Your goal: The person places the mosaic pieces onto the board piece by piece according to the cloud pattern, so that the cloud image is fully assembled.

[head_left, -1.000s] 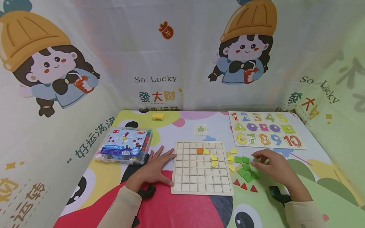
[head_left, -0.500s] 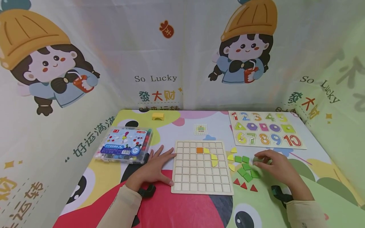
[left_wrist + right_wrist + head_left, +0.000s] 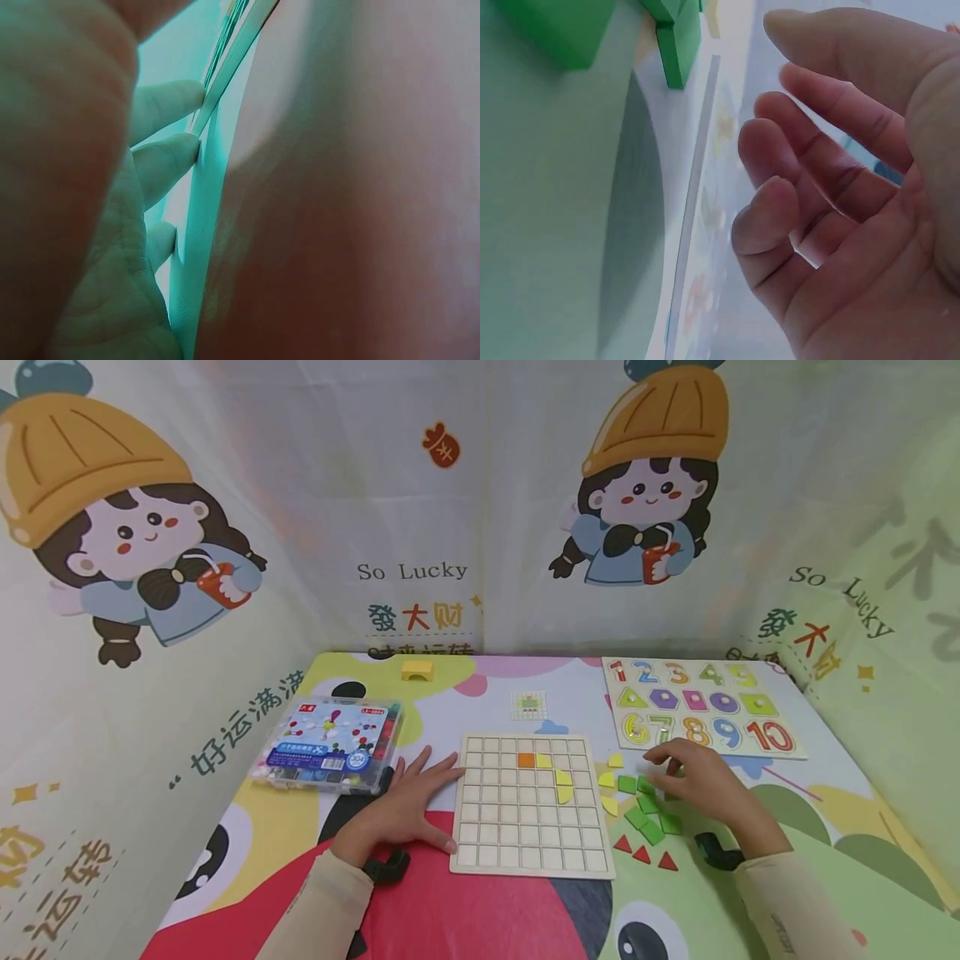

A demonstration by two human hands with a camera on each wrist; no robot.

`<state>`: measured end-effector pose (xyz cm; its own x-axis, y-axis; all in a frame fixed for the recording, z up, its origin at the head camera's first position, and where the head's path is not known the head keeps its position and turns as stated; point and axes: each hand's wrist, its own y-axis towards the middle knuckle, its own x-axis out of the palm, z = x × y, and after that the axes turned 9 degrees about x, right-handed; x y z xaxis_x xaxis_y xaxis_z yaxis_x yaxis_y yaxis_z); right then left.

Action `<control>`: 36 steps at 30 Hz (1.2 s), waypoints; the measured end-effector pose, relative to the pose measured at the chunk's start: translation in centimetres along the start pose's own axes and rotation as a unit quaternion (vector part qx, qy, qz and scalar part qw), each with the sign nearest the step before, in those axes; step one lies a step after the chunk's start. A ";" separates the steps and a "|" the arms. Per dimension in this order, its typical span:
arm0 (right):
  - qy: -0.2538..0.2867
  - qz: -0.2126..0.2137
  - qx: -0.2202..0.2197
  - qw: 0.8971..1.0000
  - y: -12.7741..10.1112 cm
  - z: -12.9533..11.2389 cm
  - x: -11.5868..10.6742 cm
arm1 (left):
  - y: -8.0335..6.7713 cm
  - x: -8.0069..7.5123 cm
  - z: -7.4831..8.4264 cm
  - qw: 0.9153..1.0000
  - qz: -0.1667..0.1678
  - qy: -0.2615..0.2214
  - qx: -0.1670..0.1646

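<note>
In the head view a square wooden grid board (image 3: 510, 839) lies in the middle of the table. An orange square (image 3: 526, 761) and three yellow rounded pieces (image 3: 562, 778) sit in its cells. My left hand (image 3: 401, 802) rests with spread fingers along the board's left edge, thumb at the lower corner. To the right of the board hovers my right hand (image 3: 697, 781), fingers loosely bent above several green squares (image 3: 637, 817). The right wrist view shows nothing between its thumb and fingers (image 3: 769, 214). Near the green squares lie loose yellow pieces (image 3: 610, 807) and three red triangles (image 3: 641, 854).
A clear-sided box (image 3: 326, 743) with a printed lid stands at the left. Behind the board are a small pattern card (image 3: 529, 704) and a yellow arch block (image 3: 417, 671). A number and shape puzzle board (image 3: 705, 746) occupies the back right. Printed curtains enclose the table.
My right hand first drew slightly right, then moved left and a little back, over the green squares. The left hand and the pieces in the grid have stayed in place.
</note>
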<state>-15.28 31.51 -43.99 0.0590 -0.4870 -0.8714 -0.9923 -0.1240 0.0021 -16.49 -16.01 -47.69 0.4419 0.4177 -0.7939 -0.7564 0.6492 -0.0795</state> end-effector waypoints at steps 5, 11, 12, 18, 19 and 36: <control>-0.003 -0.030 -0.020 0.999 2.1 -1.0 0.6 | -0.1 0.1 -0.1 1.000 0.003 -0.001 0.003; -0.014 -0.071 -0.019 0.997 3.8 -1.6 1.5 | 0.0 0.3 -0.1 1.000 0.004 -0.002 0.006; -0.016 -0.075 -0.020 0.997 3.9 -1.6 1.7 | 0.0 0.3 -0.1 1.000 0.004 -0.002 0.005; -0.035 -0.078 -0.037 0.996 4.0 -1.7 2.3 | 0.1 0.3 -0.1 1.000 0.000 0.000 0.007; -0.037 -0.076 -0.039 0.996 3.9 -1.7 2.3 | 0.1 0.3 -0.1 1.000 0.000 -0.001 0.009; -0.061 -0.054 -0.055 0.995 3.7 -2.6 2.1 | -0.1 0.0 -0.1 1.000 0.004 -0.002 0.006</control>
<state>-18.53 27.79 -44.49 0.1435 -0.3586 -0.9224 -0.9627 -0.2666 -0.0461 -16.43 -16.16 -47.75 0.4377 0.4263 -0.7916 -0.7541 0.6536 -0.0650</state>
